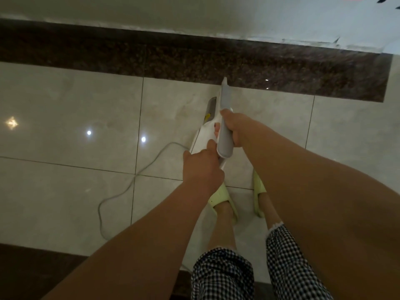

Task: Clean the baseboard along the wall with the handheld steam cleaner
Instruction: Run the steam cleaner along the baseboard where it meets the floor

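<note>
With your right hand (pixel 234 131) gripping the steam cleaner (pixel 224 126) handle and left hand (pixel 202 167) holding its near end, keep its long axis pointing far toward the baseboard (pixel 151 59).

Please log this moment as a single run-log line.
right hand grips steam cleaner handle | left hand holds rear body | nozzle at baseboard | cord on floor

No text, label or number is legible anywhere here.
</note>
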Demonstrator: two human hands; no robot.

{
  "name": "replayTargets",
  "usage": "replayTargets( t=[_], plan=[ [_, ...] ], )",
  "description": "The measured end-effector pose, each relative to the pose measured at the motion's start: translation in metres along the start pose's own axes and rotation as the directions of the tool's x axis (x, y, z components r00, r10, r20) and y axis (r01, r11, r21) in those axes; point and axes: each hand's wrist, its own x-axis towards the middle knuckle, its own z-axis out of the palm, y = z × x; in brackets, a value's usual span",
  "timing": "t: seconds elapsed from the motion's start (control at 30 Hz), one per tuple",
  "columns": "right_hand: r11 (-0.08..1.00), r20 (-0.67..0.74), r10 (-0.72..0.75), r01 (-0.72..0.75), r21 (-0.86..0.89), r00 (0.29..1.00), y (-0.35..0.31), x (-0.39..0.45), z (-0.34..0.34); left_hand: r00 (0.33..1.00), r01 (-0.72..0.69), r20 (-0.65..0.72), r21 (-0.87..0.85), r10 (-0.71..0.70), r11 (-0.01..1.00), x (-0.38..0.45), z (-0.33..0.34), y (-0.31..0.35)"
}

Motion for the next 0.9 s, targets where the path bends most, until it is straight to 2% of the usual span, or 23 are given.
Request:
replayTargets(
  t=[0.27,0.43,0.57,0.67,0.9],
  plan=[
    [0.982,-0.109,0.008,0.013,0.186,0.994,-0.005,0.005,-0.025,0.990,-0.128,0.076,0.078,0.122,0.989,0.023,-0.013,0.006],
    [0.990,-0.086,0.028,-0.016,0.142,0.996,-0.006,0.002,-0.044,0.986,-0.130,0.105,0.019,0.127,0.991,0.020,-0.006,0.023],
    [0.984,-0.054,0.034,-0.024,0.176,0.998,0.002,0.001,-0.044,0.989,-0.126,0.088,0.065,0.120,0.990,0.018,-0.001,0.021],
    [0.977,-0.068,0.006,0.009,0.214,0.998,0.004,0.004,-0.054,0.982,-0.174,0.096,0.105,0.164,0.979,0.019,-0.002,0.028],
    [0.907,-0.127,0.020,0.036,0.420,0.992,-0.007,0.007,-0.134,0.950,-0.304,0.138,0.208,0.279,0.930,0.044,-0.003,0.100]
  ],
)
